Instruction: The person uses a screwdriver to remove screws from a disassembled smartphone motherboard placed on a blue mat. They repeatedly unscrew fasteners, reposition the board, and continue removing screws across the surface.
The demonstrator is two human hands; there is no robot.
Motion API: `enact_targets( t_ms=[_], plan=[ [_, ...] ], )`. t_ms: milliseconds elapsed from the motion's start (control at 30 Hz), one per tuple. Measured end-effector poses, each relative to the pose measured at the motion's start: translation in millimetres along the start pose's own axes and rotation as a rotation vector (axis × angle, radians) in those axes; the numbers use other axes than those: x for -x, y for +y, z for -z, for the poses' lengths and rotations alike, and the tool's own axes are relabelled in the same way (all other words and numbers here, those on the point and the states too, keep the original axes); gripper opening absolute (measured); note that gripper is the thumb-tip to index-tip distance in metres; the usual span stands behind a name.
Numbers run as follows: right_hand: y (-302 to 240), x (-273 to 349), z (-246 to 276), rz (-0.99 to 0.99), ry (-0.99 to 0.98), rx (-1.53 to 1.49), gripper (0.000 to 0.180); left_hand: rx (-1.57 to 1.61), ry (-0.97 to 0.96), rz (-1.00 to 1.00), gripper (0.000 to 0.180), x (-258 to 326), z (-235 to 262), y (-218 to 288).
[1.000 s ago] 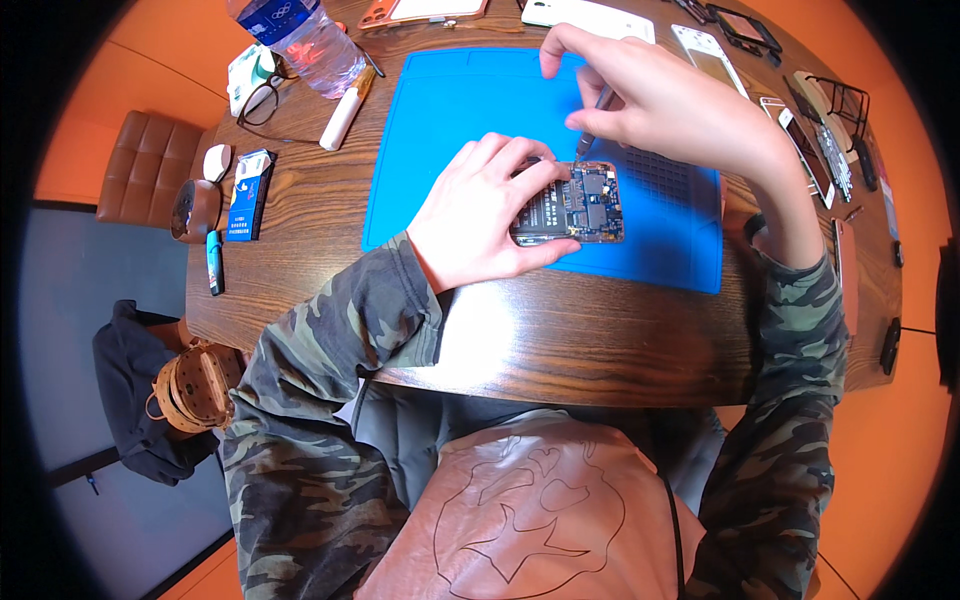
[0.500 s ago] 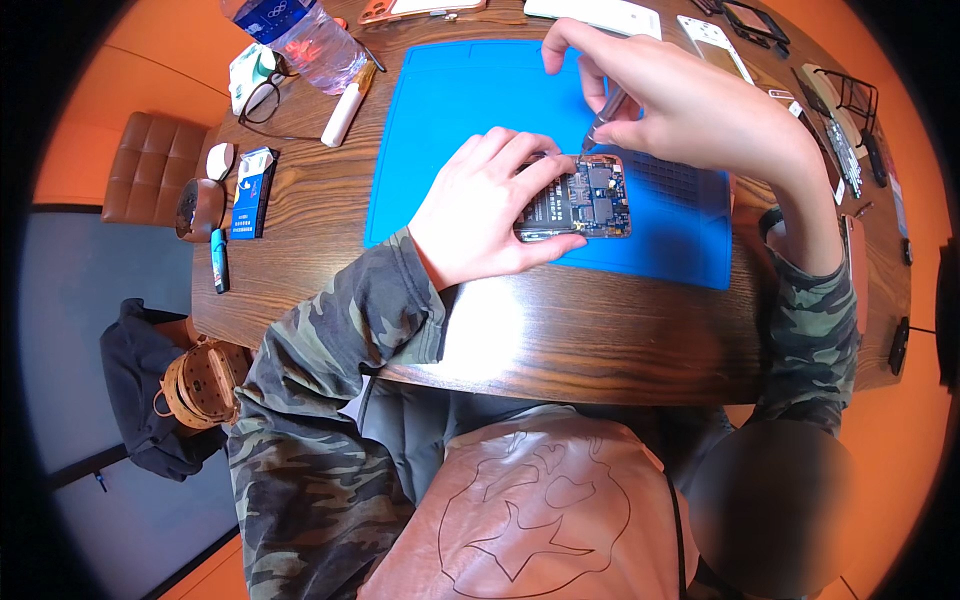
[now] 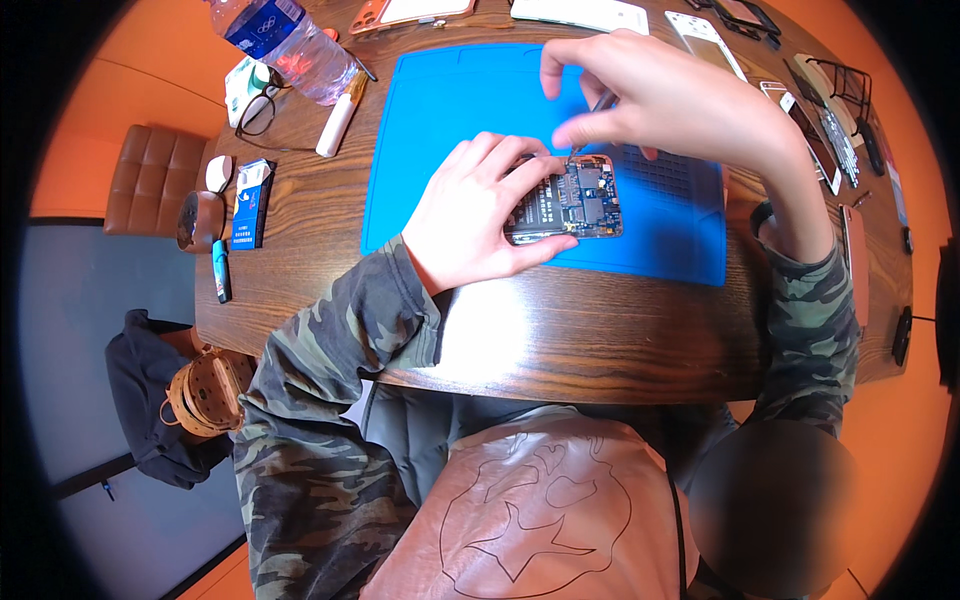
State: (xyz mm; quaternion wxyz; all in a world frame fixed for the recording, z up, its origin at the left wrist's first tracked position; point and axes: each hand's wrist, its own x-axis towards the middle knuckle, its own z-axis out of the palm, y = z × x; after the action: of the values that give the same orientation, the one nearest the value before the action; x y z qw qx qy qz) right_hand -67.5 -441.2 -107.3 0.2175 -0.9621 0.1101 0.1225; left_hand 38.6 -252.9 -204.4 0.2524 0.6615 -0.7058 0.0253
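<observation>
An opened phone (image 3: 594,210) lies on a blue work mat (image 3: 440,100), its circuit board and dark battery bare. Across its left part rests my left hand (image 3: 485,205), the thumb on the near edge and the fingers on the far edge, gripping it. Above the phone's far edge, my right hand (image 3: 640,95) pinches a slim dark screwdriver (image 3: 604,101), mostly hidden by the fingers. Its tip points down at the board's upper left corner, close to my left fingertips. Whether the tip touches a screw I cannot make out.
A water bottle (image 3: 295,50), glasses (image 3: 257,115), a white tube (image 3: 340,122), a small blue box (image 3: 251,205) and a blue marker (image 3: 220,270) stand or lie left of the mat. Phone parts (image 3: 705,42) and tools (image 3: 840,140) line the table's far and right sides.
My right fingers have shifted round the screwdriver, which shows less now. The whole view has moved slightly; my left hand keeps its hold on the phone.
</observation>
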Motion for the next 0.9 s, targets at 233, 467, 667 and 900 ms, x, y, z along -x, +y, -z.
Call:
enact_targets(
  t_ms=[233, 467, 667, 900],
  plan=[
    [15.0, -1.7, -4.1, 0.376, 0.161, 0.012, 0.03, 0.018, 0.029, -0.016, 0.058, -1.0, -1.8, -1.5],
    [27.3, -0.1, 0.7, 0.44, 0.185, 0.057, 0.025, 0.078, 0.054, 0.015, 0.048, -1.3, -0.5, -3.3],
    [23.2, 2.6, 8.2, 0.478, 0.192, 0.026, 0.029, 0.261, 0.196, 0.214, 0.033, -2.3, -1.3, -5.6],
    [11.0, 3.9, 7.0, 0.469, 0.157, -0.102, 0.033, 0.231, 0.195, 0.215, 0.024, -2.0, -2.4, -7.5]
  ],
)
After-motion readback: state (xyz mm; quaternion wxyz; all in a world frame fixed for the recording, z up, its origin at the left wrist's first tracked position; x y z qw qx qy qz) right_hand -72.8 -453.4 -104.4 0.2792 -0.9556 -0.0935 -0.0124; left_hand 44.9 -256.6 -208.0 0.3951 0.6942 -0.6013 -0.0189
